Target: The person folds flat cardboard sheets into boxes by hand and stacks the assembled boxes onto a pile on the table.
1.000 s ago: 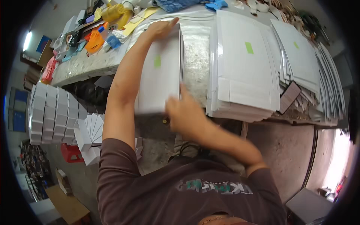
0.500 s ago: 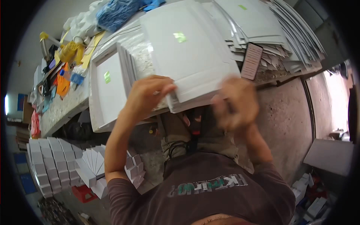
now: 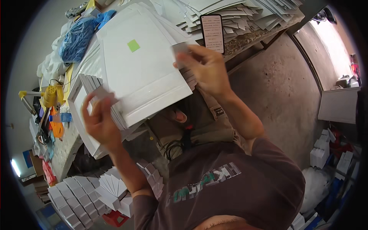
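A white cardboard box blank (image 3: 143, 76) with a green sticker (image 3: 133, 45) lies in front of me, its folded front edge reaching past the table edge. At its left side my left hand (image 3: 101, 120) is closed, thumb and fingers pinching a small greyish flap, blurred by motion. My right hand (image 3: 209, 71) is closed too, pinching a similar grey flap (image 3: 179, 49) at the blank's right side. Just left of the blank, several white box trays (image 3: 90, 83) stand nested on edge beside my left hand.
A phone (image 3: 212, 33) with a lit screen lies at the table's right edge, by stacked white card sheets (image 3: 237, 17). At left are blue plastic bags (image 3: 78, 40), a yellow desk lamp (image 3: 50, 96) and a bottle (image 3: 61, 117). White boxes (image 3: 76, 197) stand in rows below left.
My view has swung to the right. My left hand has left the blank's front left corner for its left side; my right hand has moved from the front right corner up along the right side.
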{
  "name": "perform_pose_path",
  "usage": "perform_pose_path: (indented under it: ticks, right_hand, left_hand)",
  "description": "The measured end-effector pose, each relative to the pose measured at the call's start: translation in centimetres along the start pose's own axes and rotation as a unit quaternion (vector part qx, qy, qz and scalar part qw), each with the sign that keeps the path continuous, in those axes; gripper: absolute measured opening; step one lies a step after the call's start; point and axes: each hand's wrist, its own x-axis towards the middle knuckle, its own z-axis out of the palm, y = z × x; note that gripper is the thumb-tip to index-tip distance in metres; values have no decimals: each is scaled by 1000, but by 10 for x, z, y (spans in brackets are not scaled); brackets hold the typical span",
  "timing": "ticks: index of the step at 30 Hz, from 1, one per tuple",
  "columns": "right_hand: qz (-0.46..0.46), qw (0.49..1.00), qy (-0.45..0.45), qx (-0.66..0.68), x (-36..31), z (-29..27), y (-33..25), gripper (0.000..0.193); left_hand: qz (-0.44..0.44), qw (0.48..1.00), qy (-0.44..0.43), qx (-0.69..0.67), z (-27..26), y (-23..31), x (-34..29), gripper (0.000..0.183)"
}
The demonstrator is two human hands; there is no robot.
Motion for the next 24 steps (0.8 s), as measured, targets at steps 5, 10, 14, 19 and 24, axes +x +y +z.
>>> perform_pose_path:
  ticks: [5,10,14,19,24]
  right_hand:
    - [-113,907,-127,-384,15,18,6,30]
    - [-50,928,-202,-309,33,12,5,36]
    - [288,938,-195,-21,59,14,-5,44]
    - [-79,922,78,-371,8,27,14,52]
    - [141,981,31,132,12,-21,-59,48]
  left_hand:
    - [369,834,-268,309,36,12,6,29]
    - [256,878,-316,252,35,12,15,21]
    - [2,943,-273,189,43,-5,26,23]
    - [269,906,-101,309,62,-3,-11,23]
    - [372,905,-137,158,18,49,-30,21]
